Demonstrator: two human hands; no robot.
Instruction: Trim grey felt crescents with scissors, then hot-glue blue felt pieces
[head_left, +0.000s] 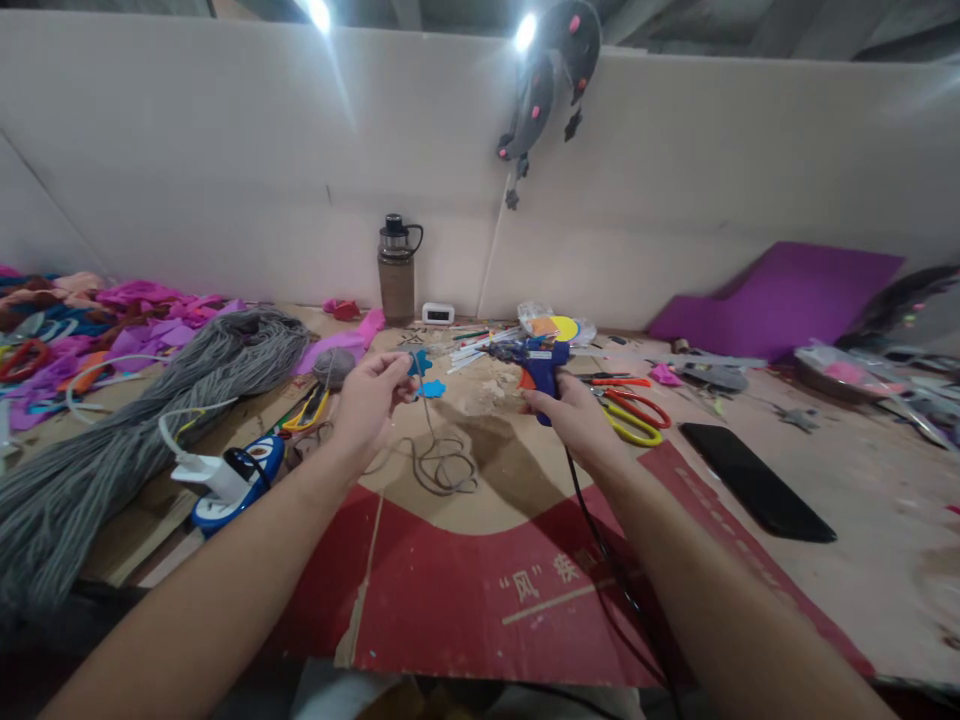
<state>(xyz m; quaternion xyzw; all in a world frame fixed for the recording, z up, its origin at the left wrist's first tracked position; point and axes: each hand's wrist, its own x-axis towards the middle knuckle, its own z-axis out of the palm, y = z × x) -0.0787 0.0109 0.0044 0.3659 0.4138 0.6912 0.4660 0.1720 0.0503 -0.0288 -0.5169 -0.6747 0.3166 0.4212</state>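
Observation:
Between the thumb and fingers of my left hand [375, 392] is a blue felt flower [421, 362]. A second blue flower [432, 389] hangs just below it, and a grey cord [444, 470] runs down from there to loose loops on the cardboard. My right hand [562, 408] is wrapped round the handle of a blue glue gun [541, 372], whose nozzle points left toward the flowers, some distance from them. The gun's black cable [585, 510] drops toward the table's front edge.
Grey yarn [247, 350], a blue power strip [240, 480] and a yellow cutter [309, 408] lie left. A bottle [397, 275] stands behind. Scissors [634, 415], a black phone [754, 480] and purple felt [780, 300] are on the right.

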